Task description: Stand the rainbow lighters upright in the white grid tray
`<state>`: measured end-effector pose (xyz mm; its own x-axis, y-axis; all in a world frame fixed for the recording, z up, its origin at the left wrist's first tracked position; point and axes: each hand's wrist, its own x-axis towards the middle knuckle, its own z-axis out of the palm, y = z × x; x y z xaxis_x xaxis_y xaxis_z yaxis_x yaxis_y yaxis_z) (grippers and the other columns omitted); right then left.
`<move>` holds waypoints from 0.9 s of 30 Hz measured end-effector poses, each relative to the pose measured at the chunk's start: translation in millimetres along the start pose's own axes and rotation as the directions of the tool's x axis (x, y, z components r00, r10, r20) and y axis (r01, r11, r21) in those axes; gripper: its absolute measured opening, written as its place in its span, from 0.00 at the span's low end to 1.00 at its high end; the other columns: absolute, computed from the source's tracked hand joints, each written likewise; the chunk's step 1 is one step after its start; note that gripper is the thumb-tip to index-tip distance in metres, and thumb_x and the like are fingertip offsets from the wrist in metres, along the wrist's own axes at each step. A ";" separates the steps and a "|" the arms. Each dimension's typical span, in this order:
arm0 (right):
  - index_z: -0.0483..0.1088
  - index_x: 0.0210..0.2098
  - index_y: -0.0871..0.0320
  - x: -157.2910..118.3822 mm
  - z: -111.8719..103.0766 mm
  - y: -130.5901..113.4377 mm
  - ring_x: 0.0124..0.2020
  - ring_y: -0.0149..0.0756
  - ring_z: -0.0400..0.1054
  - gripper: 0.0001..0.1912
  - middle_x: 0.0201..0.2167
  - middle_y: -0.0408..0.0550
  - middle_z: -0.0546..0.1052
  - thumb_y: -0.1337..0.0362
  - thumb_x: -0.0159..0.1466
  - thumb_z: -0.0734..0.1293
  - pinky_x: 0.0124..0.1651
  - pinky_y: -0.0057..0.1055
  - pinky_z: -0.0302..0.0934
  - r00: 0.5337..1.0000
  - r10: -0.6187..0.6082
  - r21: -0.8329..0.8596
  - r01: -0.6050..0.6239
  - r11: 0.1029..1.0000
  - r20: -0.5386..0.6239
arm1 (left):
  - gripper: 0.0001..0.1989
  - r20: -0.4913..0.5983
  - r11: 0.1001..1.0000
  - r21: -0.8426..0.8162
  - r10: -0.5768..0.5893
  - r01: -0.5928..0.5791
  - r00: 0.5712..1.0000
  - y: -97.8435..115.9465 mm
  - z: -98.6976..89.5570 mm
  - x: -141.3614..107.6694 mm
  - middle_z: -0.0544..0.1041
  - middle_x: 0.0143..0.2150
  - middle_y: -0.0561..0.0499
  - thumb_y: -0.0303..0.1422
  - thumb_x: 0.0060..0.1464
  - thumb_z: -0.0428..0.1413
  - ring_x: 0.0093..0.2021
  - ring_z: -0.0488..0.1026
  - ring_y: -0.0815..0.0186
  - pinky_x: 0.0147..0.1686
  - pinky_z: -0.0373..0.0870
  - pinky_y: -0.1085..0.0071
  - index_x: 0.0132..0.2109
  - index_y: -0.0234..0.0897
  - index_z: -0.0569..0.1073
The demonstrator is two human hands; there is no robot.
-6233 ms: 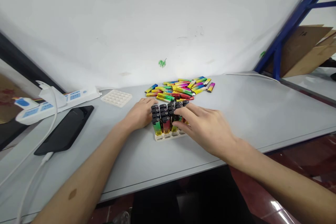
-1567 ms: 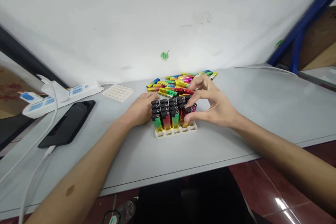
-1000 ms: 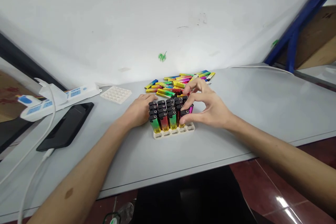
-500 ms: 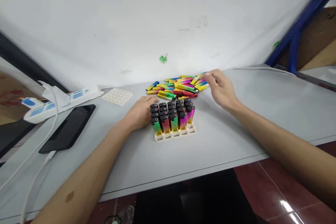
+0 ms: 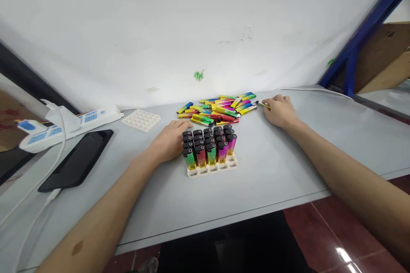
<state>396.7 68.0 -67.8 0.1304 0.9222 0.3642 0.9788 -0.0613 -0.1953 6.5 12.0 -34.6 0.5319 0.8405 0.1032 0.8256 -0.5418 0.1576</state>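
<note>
Several lighters [image 5: 200,156] with black tops and shiny coloured bodies stand upright in rows in a white holder [image 5: 215,171]; its nearest row of slots holds none. My left hand [image 5: 173,140] rests on the table against the left side of this group, fingers stretched forward, some partly hidden by the lighters. To the right of a loose pile of metallic-coloured lighters [image 5: 221,110], my right hand [image 5: 280,111] is closed on one lighter [image 5: 264,105]. That lighter's dark end points left out of the fingers, and the rest is hidden.
Left of the pile lies a second white holder [image 5: 141,120] with open slots. A black phone [image 5: 78,160] on a white cable and a white power strip [image 5: 92,117] lie at the left. A white wall [image 5: 160,30] rises behind the grey table [image 5: 256,179].
My right hand has moved right and slightly down, away from the pile, with a lighter in it. My left hand stays beside the holder. The view has shifted slightly.
</note>
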 end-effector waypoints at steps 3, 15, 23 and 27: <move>0.72 0.54 0.63 -6.3 -7.0 -1.7 0.55 0.59 0.62 0.23 0.50 0.66 0.72 0.57 0.65 0.60 0.54 0.50 0.59 0.997 0.071 -0.056 -0.070 0.996 0.021 | 0.22 0.007 1.000 -0.019 0.011 -0.011 1.000 1.8 -1.4 -0.6 0.72 0.63 0.43 0.32 0.56 0.54 0.64 0.65 0.49 0.61 0.66 0.53 0.58 0.39 0.69; 0.65 0.42 0.54 -28.1 -32.3 -36.3 0.23 0.33 0.59 0.12 0.25 0.42 0.68 0.53 0.65 0.62 0.27 0.30 0.55 0.985 0.158 0.697 -0.157 0.699 0.064 | 0.19 -0.018 0.999 -0.006 0.046 -0.046 0.999 -2.3 -0.2 -1.9 0.71 0.63 0.42 0.30 0.57 0.52 0.64 0.65 0.52 0.63 0.64 0.54 0.56 0.39 0.69; 0.51 0.18 0.54 -45.0 -37.5 -68.1 0.16 0.26 0.39 0.31 0.15 0.37 0.48 0.38 0.65 0.55 0.19 0.29 0.36 0.955 -0.042 0.899 -0.262 0.350 0.295 | 0.19 -0.025 0.998 -0.023 0.066 -0.066 0.998 -0.2 -1.5 -2.4 0.74 0.60 0.43 0.31 0.56 0.53 0.63 0.66 0.51 0.61 0.65 0.54 0.56 0.40 0.71; 0.48 0.17 0.53 -44.6 -37.5 -68.3 0.15 0.26 0.37 0.26 0.13 0.37 0.48 0.47 0.66 0.55 0.19 0.29 0.35 0.946 -0.037 0.903 -0.294 0.312 0.321 | 0.20 -0.035 0.998 -0.025 0.062 -0.063 0.997 -1.0 -0.4 -2.1 0.74 0.60 0.43 0.32 0.57 0.53 0.62 0.67 0.51 0.60 0.67 0.54 0.56 0.39 0.70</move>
<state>329.9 16.8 -36.6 0.0366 0.9976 0.0593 0.1248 0.0544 -0.9907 4.4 10.8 -34.5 0.5753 0.8046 0.1471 0.7855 -0.5936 0.1749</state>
